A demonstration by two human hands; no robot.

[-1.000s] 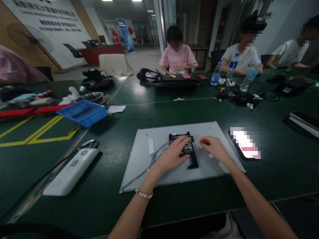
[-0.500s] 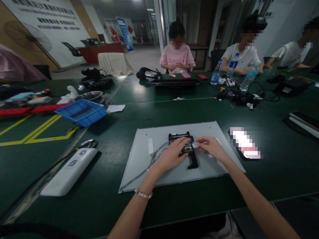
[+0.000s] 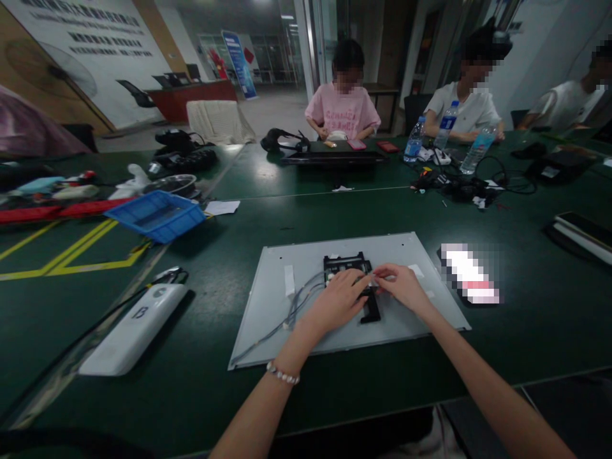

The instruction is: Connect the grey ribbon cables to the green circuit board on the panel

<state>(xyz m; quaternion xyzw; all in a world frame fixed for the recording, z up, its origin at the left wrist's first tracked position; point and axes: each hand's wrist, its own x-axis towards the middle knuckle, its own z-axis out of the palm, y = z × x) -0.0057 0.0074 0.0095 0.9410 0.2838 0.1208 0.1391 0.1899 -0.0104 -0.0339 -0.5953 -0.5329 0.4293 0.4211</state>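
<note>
A flat light-grey panel (image 3: 268,274) lies on the green table in front of me. On its middle sits a black plastic bracket (image 3: 370,311), with a circuit board partly hidden under my left hand. My left hand (image 3: 339,298) rests over the board, fingers stretched to the right, thumb apart from them. My right hand (image 3: 402,287) pinches a small whitish piece of tape (image 3: 373,282) at the bracket's right side, close to my left fingertips. Grey cables (image 3: 297,305) run from the board to the panel's lower left. White tape strips (image 3: 289,280) stick to the panel.
A phone (image 3: 471,274) lies right of the panel, and a white power bank-like device (image 3: 134,328) with a cable lies left. Farther off are a blue basket (image 3: 157,217), a dark flat screen (image 3: 335,158) and water bottles (image 3: 478,152). Several people sit across the table.
My left hand has shifted slightly right and its fingertips now meet my right fingers. The right hand has moved slightly left, bringing the tape against the bracket's edge.
</note>
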